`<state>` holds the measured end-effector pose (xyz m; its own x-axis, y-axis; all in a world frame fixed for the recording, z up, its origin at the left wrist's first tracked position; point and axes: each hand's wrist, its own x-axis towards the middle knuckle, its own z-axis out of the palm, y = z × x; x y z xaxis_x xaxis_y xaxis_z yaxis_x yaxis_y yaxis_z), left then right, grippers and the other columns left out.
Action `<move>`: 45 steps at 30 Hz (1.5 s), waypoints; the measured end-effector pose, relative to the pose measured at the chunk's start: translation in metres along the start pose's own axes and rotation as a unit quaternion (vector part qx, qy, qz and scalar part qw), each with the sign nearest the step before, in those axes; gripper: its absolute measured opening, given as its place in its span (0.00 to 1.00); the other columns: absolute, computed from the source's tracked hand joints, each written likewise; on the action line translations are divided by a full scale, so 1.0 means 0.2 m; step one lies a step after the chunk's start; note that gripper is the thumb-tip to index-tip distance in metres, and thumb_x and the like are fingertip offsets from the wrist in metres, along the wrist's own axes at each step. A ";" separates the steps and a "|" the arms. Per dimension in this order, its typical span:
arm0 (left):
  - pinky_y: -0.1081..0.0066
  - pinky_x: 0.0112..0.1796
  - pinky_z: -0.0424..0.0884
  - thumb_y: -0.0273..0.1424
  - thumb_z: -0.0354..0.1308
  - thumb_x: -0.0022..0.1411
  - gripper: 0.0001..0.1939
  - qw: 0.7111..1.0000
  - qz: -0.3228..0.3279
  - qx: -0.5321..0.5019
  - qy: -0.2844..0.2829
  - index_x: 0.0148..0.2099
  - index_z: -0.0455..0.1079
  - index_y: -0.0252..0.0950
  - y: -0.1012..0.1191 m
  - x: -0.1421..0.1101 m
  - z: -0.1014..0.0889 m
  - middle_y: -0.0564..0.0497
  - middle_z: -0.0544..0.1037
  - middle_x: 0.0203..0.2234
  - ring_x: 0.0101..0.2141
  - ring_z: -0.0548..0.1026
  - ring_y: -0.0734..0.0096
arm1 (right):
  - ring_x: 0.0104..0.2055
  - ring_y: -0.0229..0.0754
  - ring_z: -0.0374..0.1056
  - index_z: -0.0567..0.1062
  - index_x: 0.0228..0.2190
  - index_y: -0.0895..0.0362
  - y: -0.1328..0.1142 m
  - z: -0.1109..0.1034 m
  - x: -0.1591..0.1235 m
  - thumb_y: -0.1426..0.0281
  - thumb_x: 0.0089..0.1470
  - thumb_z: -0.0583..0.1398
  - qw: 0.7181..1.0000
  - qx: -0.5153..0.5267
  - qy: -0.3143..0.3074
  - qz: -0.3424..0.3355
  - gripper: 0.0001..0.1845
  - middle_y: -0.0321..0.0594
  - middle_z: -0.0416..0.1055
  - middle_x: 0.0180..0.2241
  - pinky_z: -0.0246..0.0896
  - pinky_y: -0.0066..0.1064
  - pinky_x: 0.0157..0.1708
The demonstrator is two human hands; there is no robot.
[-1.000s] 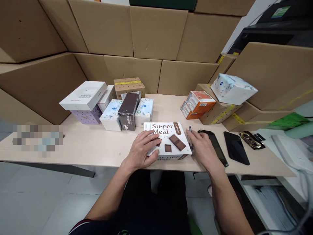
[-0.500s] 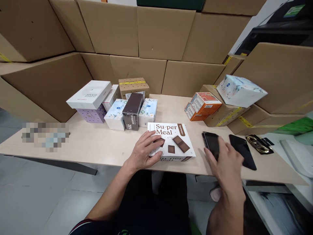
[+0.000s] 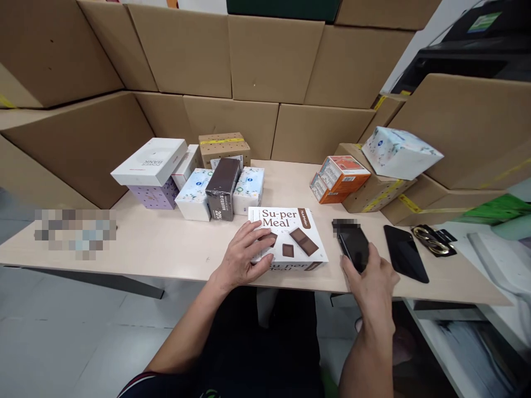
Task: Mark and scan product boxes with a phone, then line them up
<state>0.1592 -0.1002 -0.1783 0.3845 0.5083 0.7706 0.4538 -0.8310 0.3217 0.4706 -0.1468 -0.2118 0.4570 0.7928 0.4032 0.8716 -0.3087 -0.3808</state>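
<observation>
My left hand (image 3: pixel 244 255) lies flat with fingers spread on the left part of a white "Su-per Meal" box (image 3: pixel 296 235) near the table's front edge. My right hand (image 3: pixel 373 279) is wrapped around the lower end of a black phone (image 3: pixel 352 244), just right of the box. The phone's top end points away from me and sits slightly above the tabletop.
A second black phone (image 3: pixel 405 252) and a gold-and-black item (image 3: pixel 433 239) lie to the right. Small boxes cluster at back left: white (image 3: pixel 149 161), purple (image 3: pixel 154 196), dark brown (image 3: pixel 220 188). Orange boxes (image 3: pixel 338 177) and a tissue pack (image 3: pixel 398 152) rest on cartons. Cardboard cartons wall the beige table (image 3: pixel 166 243).
My right hand left the right edge of the box, moved right and closed on the black phone. The left hand stayed on the box.
</observation>
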 end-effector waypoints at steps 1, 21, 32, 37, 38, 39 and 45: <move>0.48 0.58 0.67 0.31 0.58 0.63 0.17 1.000 0.001 0.001 0.000 0.54 0.72 0.39 0.00 0.00 0.00 0.43 0.77 0.49 0.58 0.69 0.53 | 0.51 0.64 0.62 0.64 0.60 0.67 -0.01 0.00 -0.01 0.48 0.54 0.55 0.999 0.031 0.012 -0.007 0.43 0.63 0.67 0.46 0.54 0.60 0.53; 0.58 0.53 0.74 0.23 0.52 0.65 0.23 0.994 -0.090 0.025 0.050 0.62 0.62 0.36 0.20 0.08 0.02 0.41 0.76 0.51 0.53 0.74 0.62 | 0.60 0.58 0.59 0.55 0.65 0.53 -0.58 -0.14 -0.27 0.58 0.57 0.61 0.957 0.227 0.062 -0.169 0.39 0.55 0.62 0.57 0.57 0.57 0.56; 0.57 0.54 0.71 0.23 0.48 0.66 0.28 0.992 -0.116 0.054 0.005 0.68 0.55 0.39 0.19 0.07 0.05 0.41 0.73 0.55 0.55 0.71 0.60 | 0.60 0.58 0.58 0.53 0.66 0.52 -0.57 -0.11 -0.28 0.58 0.57 0.60 0.960 0.219 0.046 -0.172 0.40 0.55 0.60 0.58 0.56 0.59 0.56; 0.57 0.54 0.71 0.23 0.48 0.66 0.29 0.992 -0.116 0.058 0.001 0.67 0.55 0.38 0.19 0.07 0.05 0.42 0.72 0.55 0.54 0.71 0.59 | 0.60 0.58 0.58 0.53 0.66 0.53 -0.57 -0.10 -0.28 0.58 0.57 0.61 0.959 0.216 0.047 -0.176 0.41 0.55 0.60 0.58 0.57 0.58 0.56; 0.57 0.54 0.71 0.23 0.48 0.66 0.28 0.992 -0.114 0.059 0.002 0.67 0.56 0.38 0.19 0.07 0.05 0.42 0.72 0.55 0.54 0.71 0.59 | 0.60 0.58 0.58 0.53 0.66 0.53 -0.57 -0.10 -0.28 0.58 0.57 0.61 0.959 0.216 0.047 -0.178 0.41 0.56 0.60 0.58 0.57 0.57 0.56; 0.57 0.54 0.71 0.23 0.48 0.66 0.28 0.992 -0.113 0.061 0.002 0.67 0.56 0.38 0.19 0.07 0.05 0.41 0.73 0.55 0.54 0.71 0.59 | 0.60 0.58 0.58 0.53 0.66 0.53 -0.56 -0.10 -0.28 0.58 0.57 0.61 0.958 0.216 0.047 -0.180 0.41 0.56 0.60 0.58 0.57 0.57 0.56; 0.55 0.53 0.71 0.23 0.48 0.66 0.28 0.992 -0.115 0.059 0.001 0.67 0.57 0.38 0.19 0.07 0.06 0.42 0.73 0.55 0.54 0.71 0.57 | 0.59 0.58 0.58 0.53 0.65 0.54 -0.56 -0.11 -0.27 0.58 0.57 0.61 0.958 0.211 0.046 -0.188 0.40 0.56 0.61 0.57 0.57 0.58 0.56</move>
<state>0.1916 -0.1223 -0.1612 0.2584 0.6803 0.6858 0.6204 -0.6610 0.4220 0.3511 -0.1666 -0.1727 0.1543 0.7509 0.6421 0.8373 0.2456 -0.4884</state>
